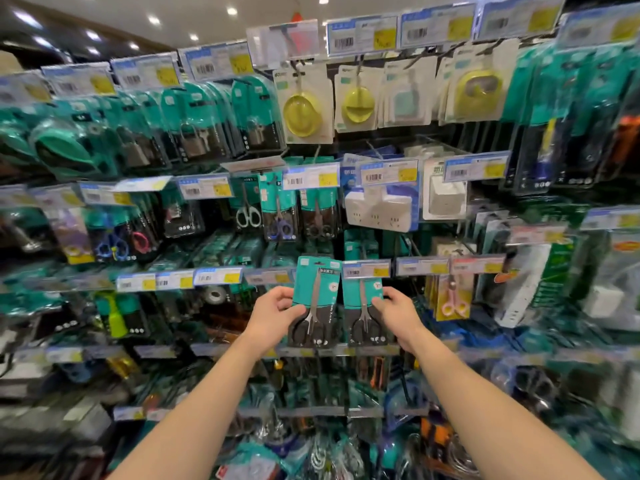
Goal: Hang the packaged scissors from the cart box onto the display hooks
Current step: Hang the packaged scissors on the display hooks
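A person faces a crowded store display wall, both bare arms reaching up from the bottom of the frame to its centre. The left hand holds a teal-and-black scissors pack, thumb in front and fingers curled behind its left edge, so the fingers are clamped on the card. Just to the right, the right hand pinches the edge of a second scissors pack, which sits under a price tag; whether it already hangs on a hook cannot be told. The cart box is out of view.

The hook itself is hidden behind the cards and tags, so the likely fault is missing the hang hole in the held pack's top edge. The card could then slip down among the goods below. A nudge could also knock the neighbouring pack loose.
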